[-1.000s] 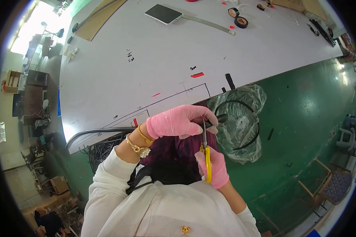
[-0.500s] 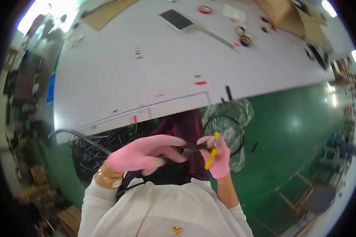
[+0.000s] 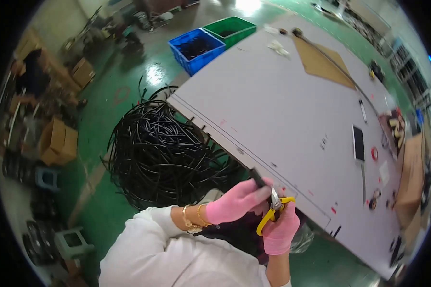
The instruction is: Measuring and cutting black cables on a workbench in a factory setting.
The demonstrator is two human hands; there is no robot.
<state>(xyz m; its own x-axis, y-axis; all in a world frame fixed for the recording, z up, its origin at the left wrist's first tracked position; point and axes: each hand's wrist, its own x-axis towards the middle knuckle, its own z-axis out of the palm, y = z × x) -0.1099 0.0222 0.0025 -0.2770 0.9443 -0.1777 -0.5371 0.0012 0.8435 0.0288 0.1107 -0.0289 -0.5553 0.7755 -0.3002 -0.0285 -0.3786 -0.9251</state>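
Observation:
My left hand (image 3: 237, 203), in a pink glove, is closed round a short black tube (image 3: 257, 177) that sticks up past its fingers near the table edge. My right hand (image 3: 281, 232), also in a pink glove, grips a pair of scissors (image 3: 276, 204) with yellow handles and short silver blades. The blade tips reach up beside the fingers of my left hand, close to the tube; whether they touch it I cannot tell. Beyond my left forearm, a big tangled heap of black tubes (image 3: 160, 148) lies on the green floor.
A large white table (image 3: 282, 110) slants across the right side, bearing a phone-like device (image 3: 358, 143), red tape (image 3: 374, 153) and a cardboard sheet (image 3: 325, 64). A blue crate (image 3: 196, 48) and a green crate (image 3: 230, 31) stand behind. Left are stools (image 3: 74, 244) and a person (image 3: 33, 76).
The view has swung left, bringing the tube heap and crates into sight. My hands have come closer together, and the black tube now points up from my left hand.

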